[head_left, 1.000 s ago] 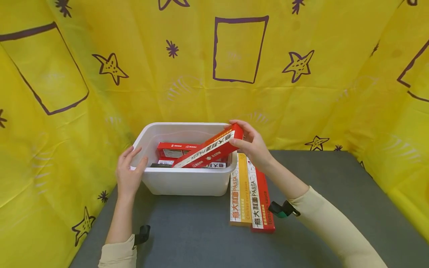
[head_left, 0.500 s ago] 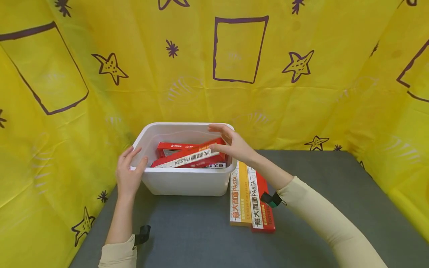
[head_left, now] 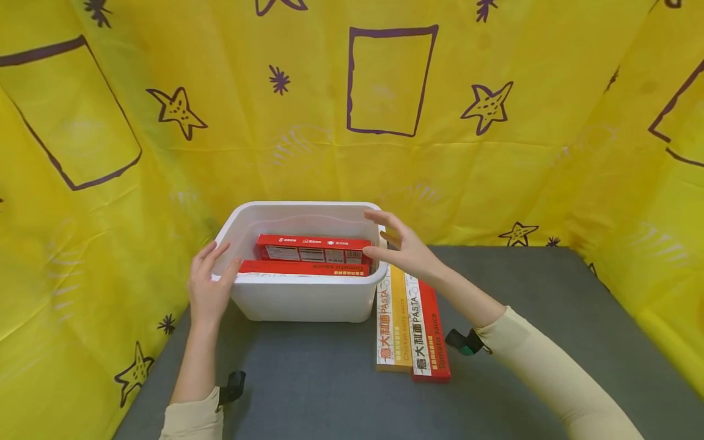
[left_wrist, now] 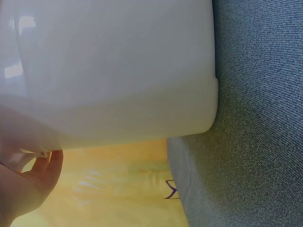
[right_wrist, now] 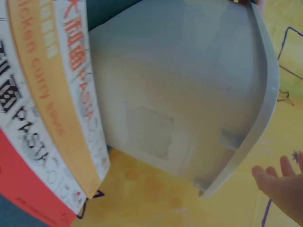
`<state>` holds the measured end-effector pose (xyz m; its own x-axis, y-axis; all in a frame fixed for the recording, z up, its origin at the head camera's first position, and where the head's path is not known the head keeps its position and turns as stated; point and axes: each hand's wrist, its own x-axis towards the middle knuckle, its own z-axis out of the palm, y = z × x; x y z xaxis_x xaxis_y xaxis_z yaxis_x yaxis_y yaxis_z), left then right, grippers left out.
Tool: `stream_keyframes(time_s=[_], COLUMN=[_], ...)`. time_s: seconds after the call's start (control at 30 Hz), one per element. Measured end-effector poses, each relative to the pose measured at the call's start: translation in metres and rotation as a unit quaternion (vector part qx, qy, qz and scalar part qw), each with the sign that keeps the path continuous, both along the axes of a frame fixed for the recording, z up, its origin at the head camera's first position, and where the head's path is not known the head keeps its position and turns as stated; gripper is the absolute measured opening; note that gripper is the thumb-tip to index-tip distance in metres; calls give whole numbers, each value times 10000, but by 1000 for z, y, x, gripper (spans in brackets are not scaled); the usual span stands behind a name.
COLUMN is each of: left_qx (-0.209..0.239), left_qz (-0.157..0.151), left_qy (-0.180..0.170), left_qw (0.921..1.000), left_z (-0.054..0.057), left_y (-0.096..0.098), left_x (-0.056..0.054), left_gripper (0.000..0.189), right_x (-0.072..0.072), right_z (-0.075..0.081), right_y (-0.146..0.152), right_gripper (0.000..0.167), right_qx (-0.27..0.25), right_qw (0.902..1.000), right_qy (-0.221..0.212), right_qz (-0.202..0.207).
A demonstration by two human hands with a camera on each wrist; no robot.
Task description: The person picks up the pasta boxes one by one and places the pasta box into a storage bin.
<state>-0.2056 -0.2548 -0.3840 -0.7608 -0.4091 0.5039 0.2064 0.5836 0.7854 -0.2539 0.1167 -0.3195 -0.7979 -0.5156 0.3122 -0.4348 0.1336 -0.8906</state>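
Note:
A white plastic bin (head_left: 302,302) stands on the grey table, with red pasta boxes inside it. One tomato sauce pasta box (head_left: 305,267) lies along its front wall, and another red box (head_left: 313,241) lies behind that one. My left hand (head_left: 209,290) grips the bin's left rim; the left wrist view shows its fingers (left_wrist: 51,165) tucked against the rim's edge. Over the right end of the bin is my right hand (head_left: 412,250), fingers spread and holding nothing. In the right wrist view this hand (right_wrist: 286,187) appears beside the bin's rim.
To the right of the bin, a yellow chicken curry sauce pasta box (head_left: 404,342) and a red tomato sauce pasta box (head_left: 440,357) lie side by side on the grey table (head_left: 308,379). A yellow patterned cloth (head_left: 308,110) hangs behind and at both sides.
My right hand has lowered a red pasta box into the bin and let go of it. The box now lies flat along the front wall. My left hand stays at the rim.

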Motion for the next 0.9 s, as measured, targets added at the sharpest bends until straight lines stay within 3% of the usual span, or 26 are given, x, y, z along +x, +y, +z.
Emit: stream_keyframes(time_s=[0.23, 0.5, 0.9], left_qx=[71, 62, 54], left_qz=[23, -4, 4], left_qy=[33, -10, 13], left_qw=[10000, 10000, 10000], left_z=[0, 0, -1], left_y=[0, -1, 0], left_x=[2, 2, -1], left_gripper=[41, 42, 41], right_x=[14, 31, 50], right_z=[-21, -50, -83], right_y=[25, 51, 72], right_gripper=[70, 73, 75], right_qx=[-6, 335, 307], right_qw=[9979, 9891, 9834], right_qy=[-294, -696, -1047], right_qz=[-576, -1254, -1447])
